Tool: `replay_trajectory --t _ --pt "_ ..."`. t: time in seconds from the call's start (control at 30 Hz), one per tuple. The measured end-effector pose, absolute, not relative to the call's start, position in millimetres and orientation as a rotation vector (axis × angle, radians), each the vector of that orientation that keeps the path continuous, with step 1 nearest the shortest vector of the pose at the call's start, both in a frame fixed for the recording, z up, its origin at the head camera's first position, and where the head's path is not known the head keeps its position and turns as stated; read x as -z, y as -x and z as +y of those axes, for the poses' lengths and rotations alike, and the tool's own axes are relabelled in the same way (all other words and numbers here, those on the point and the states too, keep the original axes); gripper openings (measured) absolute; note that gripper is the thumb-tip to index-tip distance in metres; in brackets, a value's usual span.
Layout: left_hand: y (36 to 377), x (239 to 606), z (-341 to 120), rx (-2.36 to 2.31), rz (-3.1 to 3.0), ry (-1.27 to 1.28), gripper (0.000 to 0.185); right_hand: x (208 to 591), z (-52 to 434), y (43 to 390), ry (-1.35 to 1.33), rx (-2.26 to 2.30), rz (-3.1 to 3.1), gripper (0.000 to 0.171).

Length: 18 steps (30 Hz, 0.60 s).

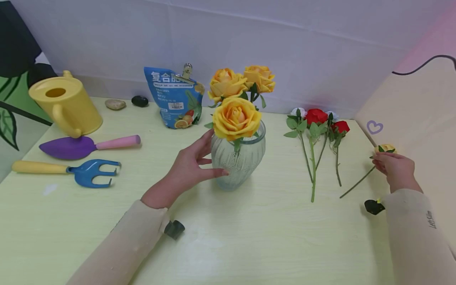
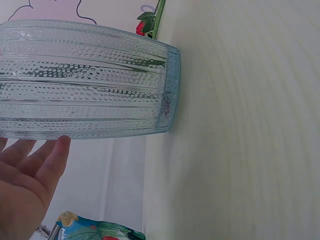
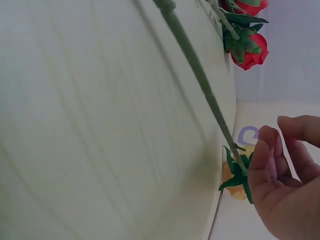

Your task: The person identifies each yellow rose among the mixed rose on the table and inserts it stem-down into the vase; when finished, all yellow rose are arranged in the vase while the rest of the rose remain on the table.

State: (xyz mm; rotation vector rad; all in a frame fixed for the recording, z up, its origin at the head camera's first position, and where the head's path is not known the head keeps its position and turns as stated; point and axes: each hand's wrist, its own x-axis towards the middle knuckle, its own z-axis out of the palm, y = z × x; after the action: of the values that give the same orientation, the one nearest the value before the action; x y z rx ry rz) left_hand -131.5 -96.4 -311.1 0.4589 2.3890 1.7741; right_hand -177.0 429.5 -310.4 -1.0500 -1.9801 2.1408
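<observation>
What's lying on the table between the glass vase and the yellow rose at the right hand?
In the head view, red roses with green stems lie between the glass vase and the yellow rose at the right hand.

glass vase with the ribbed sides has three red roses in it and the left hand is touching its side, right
Not quite: the three roses in the ribbed glass vase are yellow, not red, as the head view shows. The red roses lie on the pale table to the right of the vase. The left hand does touch the vase's side.
</observation>
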Motion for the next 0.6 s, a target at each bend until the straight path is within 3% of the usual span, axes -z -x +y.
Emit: replay_trajectory --t 0.6 --pt "129.4 308.0 -95.9 -1.778 2.390 -0.461 0.099 323.4 447.1 172.3 1.049 -1.627 -2.550 0.029"
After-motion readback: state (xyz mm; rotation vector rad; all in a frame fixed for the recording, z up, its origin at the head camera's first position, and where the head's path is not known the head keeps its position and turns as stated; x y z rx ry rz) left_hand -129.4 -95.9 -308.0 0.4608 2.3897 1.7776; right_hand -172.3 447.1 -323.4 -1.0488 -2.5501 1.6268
